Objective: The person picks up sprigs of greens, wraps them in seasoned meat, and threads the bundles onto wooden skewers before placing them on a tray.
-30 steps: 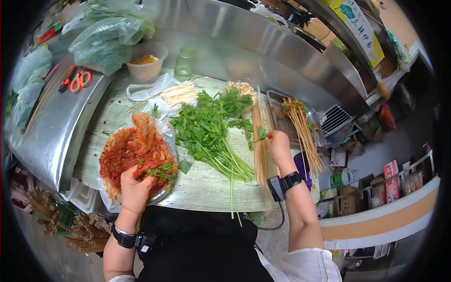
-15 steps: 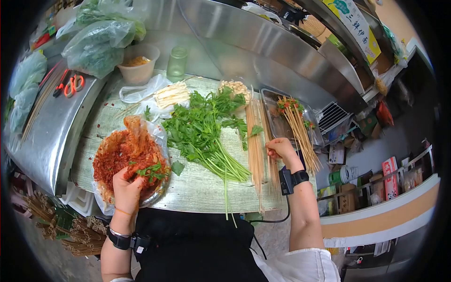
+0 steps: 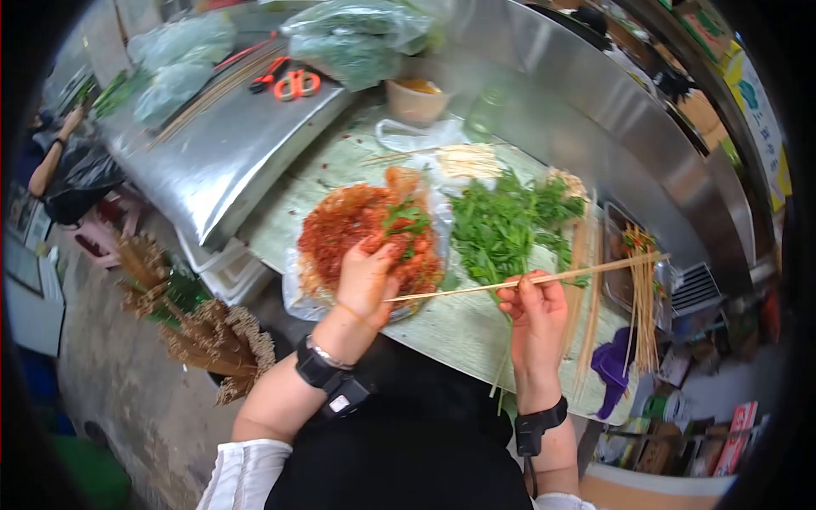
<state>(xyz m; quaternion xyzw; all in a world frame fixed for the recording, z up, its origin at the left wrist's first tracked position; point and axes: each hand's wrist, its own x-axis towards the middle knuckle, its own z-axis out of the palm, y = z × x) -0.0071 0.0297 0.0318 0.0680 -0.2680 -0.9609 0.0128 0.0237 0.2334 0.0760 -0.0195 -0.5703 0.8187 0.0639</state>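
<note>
My right hand [image 3: 537,319] pinches a thin bamboo skewer [image 3: 459,291], which lies nearly level across the table with its left end beside my left wrist. My left hand [image 3: 365,276] is closed on leafy greens [image 3: 406,219] over the bowl of red chili paste [image 3: 336,217]. The bowl is lined with a clear plastic bag. Right of it lies a heap of fresh green herbs [image 3: 501,225] with long stems. Bare skewers [image 3: 586,293] lie in a row beyond my right hand. Farther right, filled skewers [image 3: 646,314] rest on a metal tray [image 3: 619,225].
Orange-handled scissors [image 3: 297,85] and bagged greens [image 3: 353,42] lie on the steel counter [image 3: 246,127] at left. White enoki-like strands [image 3: 467,161] sit at the back. A purple cloth [image 3: 612,365] is at the right edge. Another person's arm [image 3: 51,161] shows far left.
My right hand has lifted a skewer from the row and brought it left towards my other hand. The camera view has turned left. My left hand still holds the greens over the bowl.
</note>
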